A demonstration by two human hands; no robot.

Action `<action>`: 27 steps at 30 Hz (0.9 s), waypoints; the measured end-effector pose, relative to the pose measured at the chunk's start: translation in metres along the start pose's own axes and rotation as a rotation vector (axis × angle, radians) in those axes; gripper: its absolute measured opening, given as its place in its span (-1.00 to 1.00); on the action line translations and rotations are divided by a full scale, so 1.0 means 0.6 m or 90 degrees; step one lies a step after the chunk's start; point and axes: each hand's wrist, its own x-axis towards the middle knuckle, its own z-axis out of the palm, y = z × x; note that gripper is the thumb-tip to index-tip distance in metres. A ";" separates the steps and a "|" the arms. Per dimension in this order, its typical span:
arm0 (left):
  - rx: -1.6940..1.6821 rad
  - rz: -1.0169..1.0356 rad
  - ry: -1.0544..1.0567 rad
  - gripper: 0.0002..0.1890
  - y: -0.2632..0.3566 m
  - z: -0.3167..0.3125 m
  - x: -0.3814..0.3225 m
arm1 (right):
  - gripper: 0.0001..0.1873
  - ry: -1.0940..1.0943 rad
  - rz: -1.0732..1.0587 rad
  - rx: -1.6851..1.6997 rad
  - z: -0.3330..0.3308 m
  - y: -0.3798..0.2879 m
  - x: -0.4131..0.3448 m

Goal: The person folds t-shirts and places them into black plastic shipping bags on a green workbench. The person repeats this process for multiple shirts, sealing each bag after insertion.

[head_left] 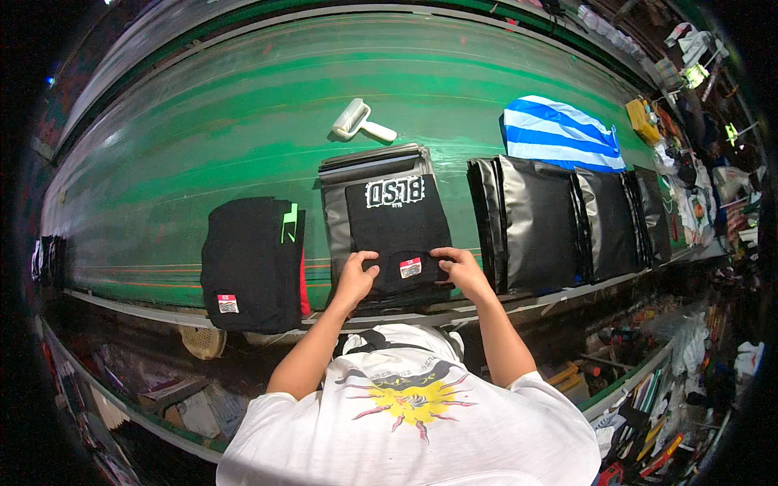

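A folded black T-shirt (398,231) lies in front of me on a stack of dark plastic bags (337,200). White-edged lettering spans its far end, and a small red and white label (410,268) sits near its collar. My left hand (357,276) touches the shirt's left edge near the collar, thumb and index finger apart. At the opposite edge is my right hand (464,271), its index finger stretched over the fabric. Whether its lower fingers pinch the cloth is hidden. To the left rests a pile of folded black garments (252,261) with a green print and a red edge.
Beyond the bags, a white lint roller (364,121) lies on the green table (213,140). Stacks of glossy black bags (538,225) line the right side, with a blue-and-white striped plastic bag (559,133) behind. A yellow container (642,121) and clutter occupy the far right.
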 end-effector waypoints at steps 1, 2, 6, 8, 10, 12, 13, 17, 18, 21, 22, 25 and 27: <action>0.035 0.012 -0.009 -0.66 0.019 -0.002 -0.004 | -0.67 -0.006 0.004 0.074 0.006 -0.001 -0.004; 0.070 0.025 -0.018 -0.67 0.038 -0.004 -0.001 | -0.63 -0.003 -0.066 -0.077 0.004 -0.005 -0.006; 0.130 0.040 -0.069 -0.67 0.123 0.002 0.015 | -0.24 -0.036 -0.239 -0.478 0.019 -0.075 -0.034; 0.128 0.052 -0.073 -0.67 0.138 0.023 0.029 | -0.13 -0.052 -0.243 -0.566 0.043 -0.108 -0.055; 0.080 0.041 -0.085 -0.69 0.162 0.037 0.035 | -0.13 -0.028 -0.306 -0.655 0.060 -0.095 -0.052; 0.123 0.060 -0.134 -0.63 0.144 0.047 0.050 | -0.42 0.001 -0.318 -0.655 0.068 -0.075 -0.037; 0.009 0.020 -0.134 -0.59 0.141 0.043 0.048 | -0.53 0.023 -0.319 -0.660 0.069 -0.064 -0.026; -0.088 0.113 -0.045 -0.48 0.081 0.014 0.015 | -0.74 0.051 -0.326 -0.546 0.027 -0.080 -0.012; 0.005 0.163 -0.077 -0.55 0.074 -0.003 0.005 | -0.72 0.049 -0.329 -0.538 0.011 -0.082 -0.007; 0.289 0.267 -0.194 -0.71 0.046 -0.039 -0.020 | -0.70 0.051 -0.328 -0.557 -0.027 -0.103 -0.001; 0.385 0.295 -0.237 -0.75 0.039 -0.043 -0.024 | -0.71 0.059 -0.326 -0.555 -0.036 -0.099 0.006; 0.412 0.307 -0.265 -0.82 0.022 -0.042 -0.019 | -0.71 0.062 -0.322 -0.570 -0.051 -0.097 0.019; 0.431 0.343 -0.242 -0.85 0.013 -0.034 -0.017 | -0.71 0.057 -0.322 -0.576 -0.054 -0.097 0.021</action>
